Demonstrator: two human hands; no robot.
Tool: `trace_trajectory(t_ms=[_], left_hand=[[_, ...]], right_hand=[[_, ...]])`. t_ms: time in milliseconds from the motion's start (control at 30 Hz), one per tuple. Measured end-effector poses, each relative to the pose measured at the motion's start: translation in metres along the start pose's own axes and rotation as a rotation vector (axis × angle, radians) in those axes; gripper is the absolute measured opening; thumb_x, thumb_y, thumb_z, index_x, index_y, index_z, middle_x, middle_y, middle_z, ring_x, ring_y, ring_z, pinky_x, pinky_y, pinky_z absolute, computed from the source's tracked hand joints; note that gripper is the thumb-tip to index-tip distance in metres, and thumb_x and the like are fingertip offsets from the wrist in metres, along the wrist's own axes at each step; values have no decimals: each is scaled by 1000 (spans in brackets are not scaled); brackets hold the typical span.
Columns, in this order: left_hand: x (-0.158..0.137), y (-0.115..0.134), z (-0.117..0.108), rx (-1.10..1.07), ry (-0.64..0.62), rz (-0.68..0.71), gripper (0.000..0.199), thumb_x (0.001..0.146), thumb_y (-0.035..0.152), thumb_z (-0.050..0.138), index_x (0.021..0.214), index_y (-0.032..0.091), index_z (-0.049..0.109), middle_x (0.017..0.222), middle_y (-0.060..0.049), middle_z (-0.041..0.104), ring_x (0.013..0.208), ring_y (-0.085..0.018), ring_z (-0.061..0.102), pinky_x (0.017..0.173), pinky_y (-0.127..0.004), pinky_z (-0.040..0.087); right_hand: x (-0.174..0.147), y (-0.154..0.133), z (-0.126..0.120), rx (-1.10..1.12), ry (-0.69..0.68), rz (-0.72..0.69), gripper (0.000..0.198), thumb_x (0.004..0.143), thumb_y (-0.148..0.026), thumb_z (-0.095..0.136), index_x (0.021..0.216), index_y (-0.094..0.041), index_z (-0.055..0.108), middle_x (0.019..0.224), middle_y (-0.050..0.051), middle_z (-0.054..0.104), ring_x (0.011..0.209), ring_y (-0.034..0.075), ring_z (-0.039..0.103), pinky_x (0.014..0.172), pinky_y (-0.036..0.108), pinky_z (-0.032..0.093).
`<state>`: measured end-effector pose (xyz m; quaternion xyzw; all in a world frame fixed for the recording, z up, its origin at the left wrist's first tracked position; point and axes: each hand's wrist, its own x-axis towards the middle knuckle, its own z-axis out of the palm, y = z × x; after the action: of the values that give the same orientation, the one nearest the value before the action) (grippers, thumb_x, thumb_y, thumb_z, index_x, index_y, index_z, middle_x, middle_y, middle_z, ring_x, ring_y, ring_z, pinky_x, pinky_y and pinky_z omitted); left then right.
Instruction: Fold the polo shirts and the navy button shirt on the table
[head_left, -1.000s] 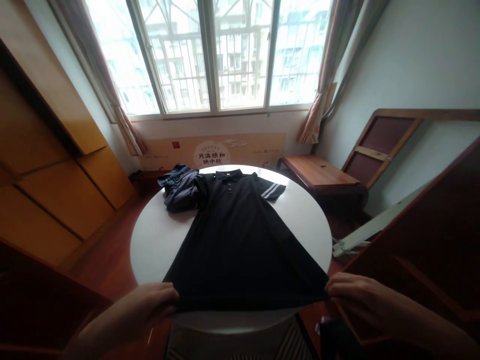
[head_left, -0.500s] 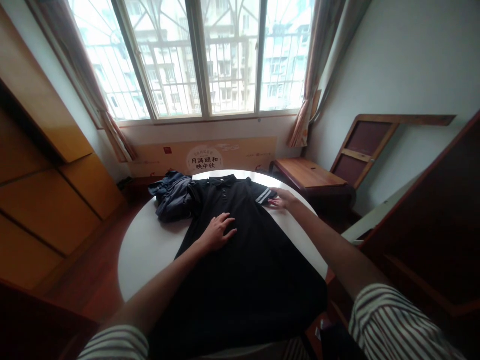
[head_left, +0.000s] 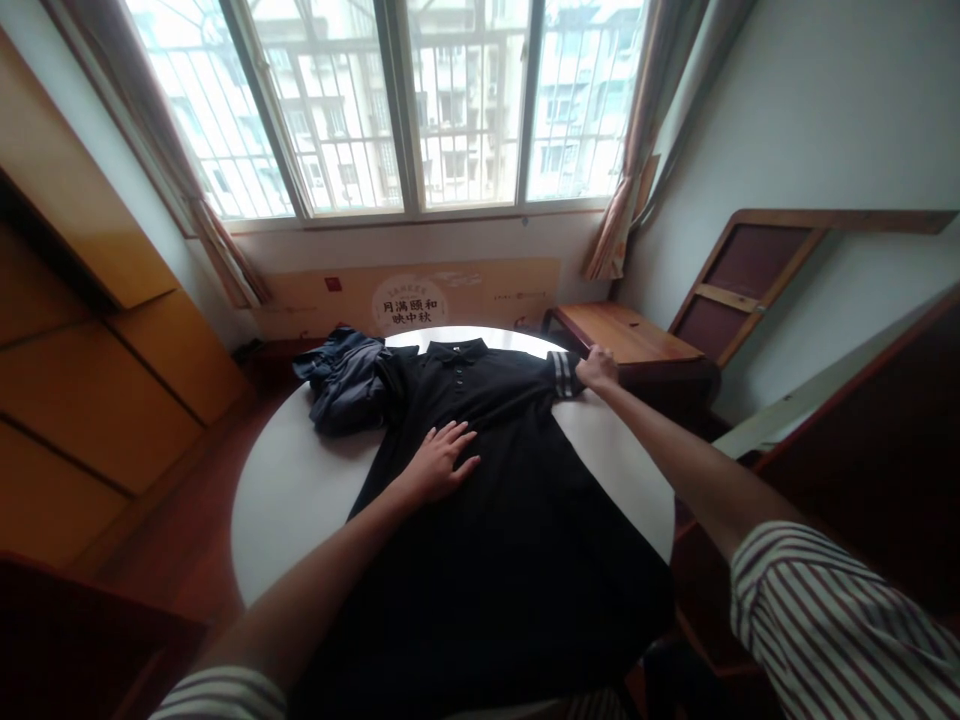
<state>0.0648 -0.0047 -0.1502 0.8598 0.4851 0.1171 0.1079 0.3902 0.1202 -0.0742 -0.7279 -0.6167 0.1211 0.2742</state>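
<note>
A black polo shirt (head_left: 495, 540) lies spread over a round white table (head_left: 285, 520), its collar toward the window and its hem hanging over the near edge. My left hand (head_left: 444, 462) rests flat on the shirt's chest with fingers spread. At the right, my right hand (head_left: 599, 371) is closed on the end of the shirt's sleeve, just past its two pale stripes, and the sleeve is stretched outward. Crumpled dark clothes (head_left: 345, 385) sit at the far left of the table and cover the shirt's other sleeve in part.
Beyond the table stands a low wooden bench (head_left: 630, 335) at the right, with a wood-framed panel (head_left: 750, 280) behind it. A printed banner (head_left: 480, 290) runs under the barred window (head_left: 465, 110). Wooden cabinets (head_left: 150, 390) line the left side.
My right hand has closed on the sleeve end and pulled it outward to the right, straightening the sleeve. My left hand stays on the chest. The view has shifted slightly.
</note>
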Motion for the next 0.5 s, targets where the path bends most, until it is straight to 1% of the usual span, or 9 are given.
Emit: trace_trajectory(t_ms=[67,100,133,233,300,333,400,433,500], left_hand=[[-2,1,0,-4,29,10,54,98,50,44,145,22,47,157,-10,38,147,-28,29,120,-52,22],[-3,2,0,-6,58,16,52,98,49,45,142,21,50,155,-10,42,146,-28,33,120,-49,25],[-2,2,0,-7,94,21,50,98,48,45,139,20,54,151,-10,46,142,-27,38,118,-46,29],[10,1,-5,-13,193,17,40,100,42,43,125,19,63,134,-10,60,124,-24,55,109,-37,42],[28,-5,-12,2,229,-7,37,100,36,41,119,17,65,124,-11,64,116,-23,59,105,-34,45],[40,-9,-15,21,233,-29,36,100,33,40,119,16,65,124,-11,64,117,-23,59,106,-33,44],[66,-20,-18,78,193,-96,38,100,30,40,127,14,62,135,-14,59,127,-25,54,111,-35,39],[78,-25,-19,105,145,-143,42,100,32,41,133,13,58,143,-16,53,133,-27,48,113,-39,36],[100,-36,-16,139,39,-241,54,100,43,41,147,16,45,155,-17,38,143,-34,35,116,-50,29]], right_hand=[[-16,1,8,-69,19,-77,39,95,-22,58,130,-5,55,139,23,47,129,35,46,106,50,39],[-26,-1,14,-96,0,-140,37,94,-19,57,127,-3,58,137,24,48,129,36,46,107,46,38],[-36,-3,21,-112,-39,-212,33,93,-18,58,122,-3,61,133,24,51,128,34,48,107,41,38],[-62,-17,41,-131,-178,-417,26,93,-23,58,115,-12,69,124,14,61,115,25,59,103,30,42],[-72,-31,54,-138,-240,-500,29,96,-28,54,118,-15,68,124,12,63,113,22,61,102,28,42],[-74,-39,60,-146,-262,-522,33,97,-31,52,122,-15,67,126,12,63,115,22,60,103,28,41],[-71,-55,74,-178,-304,-529,45,97,-41,51,134,-17,60,135,13,60,123,25,56,108,33,37],[-68,-62,82,-202,-323,-516,51,97,-46,51,139,-18,55,140,14,56,129,28,51,112,39,34],[-59,-73,97,-259,-352,-466,63,95,-57,49,146,-20,48,151,16,45,140,35,38,115,58,22]])
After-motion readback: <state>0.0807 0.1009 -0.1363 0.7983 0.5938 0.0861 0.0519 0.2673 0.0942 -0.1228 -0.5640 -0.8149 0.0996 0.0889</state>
